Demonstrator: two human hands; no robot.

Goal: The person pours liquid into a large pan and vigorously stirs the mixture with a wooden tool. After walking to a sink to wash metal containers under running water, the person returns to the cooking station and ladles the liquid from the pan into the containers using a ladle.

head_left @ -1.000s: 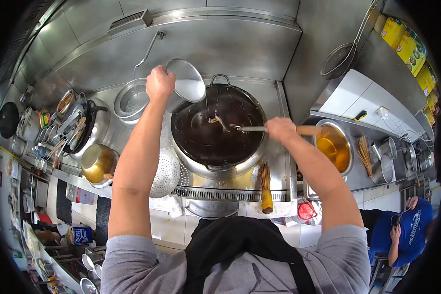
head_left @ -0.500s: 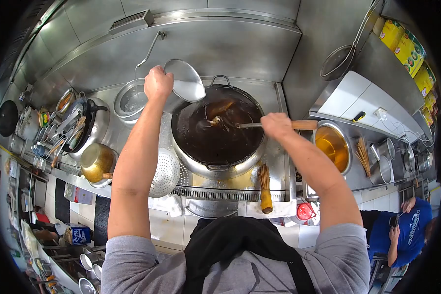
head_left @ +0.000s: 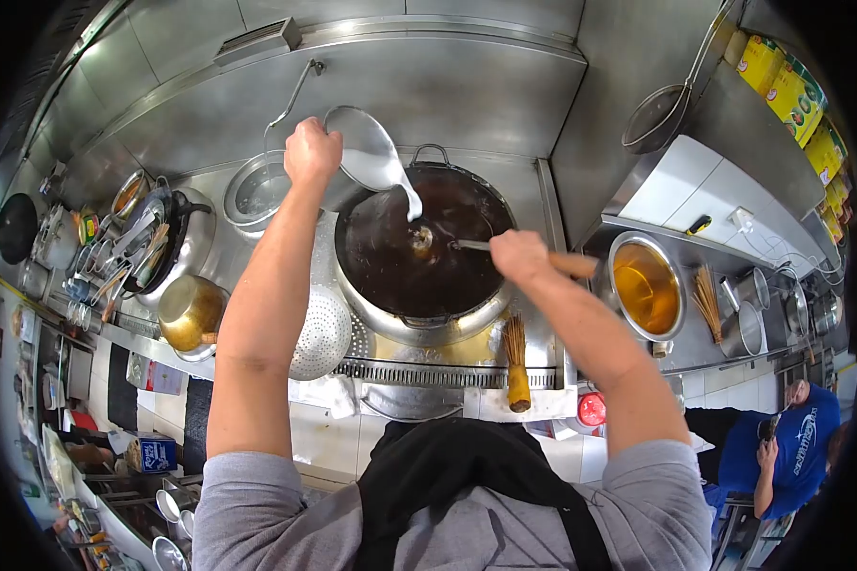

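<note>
My left hand (head_left: 312,152) grips the rim of a metal bowl (head_left: 357,138), tilted over the wok's upper left. A milky white liquid (head_left: 412,198) runs from its lip into dark liquid inside the large black wok (head_left: 376,281). Pale froth shows where the stream lands. Closed around a wooden-handled ladle (head_left: 571,264), my right hand (head_left: 520,255) is above the wok's right rim. The ladle's metal shaft reaches into the wok, and its head is hidden in the dark liquid.
A perforated strainer (head_left: 319,333) lies left of the wok, a bamboo brush (head_left: 516,366) at front right. A pot of amber liquid (head_left: 646,285) stands right. A brass-coloured pot (head_left: 189,312) is at left. A person in a blue shirt (head_left: 790,447) stands lower right.
The bowl has tipped further and shifted slightly right, and a thick white stream now falls from it. My right hand and the ladle have moved left and slightly down.
</note>
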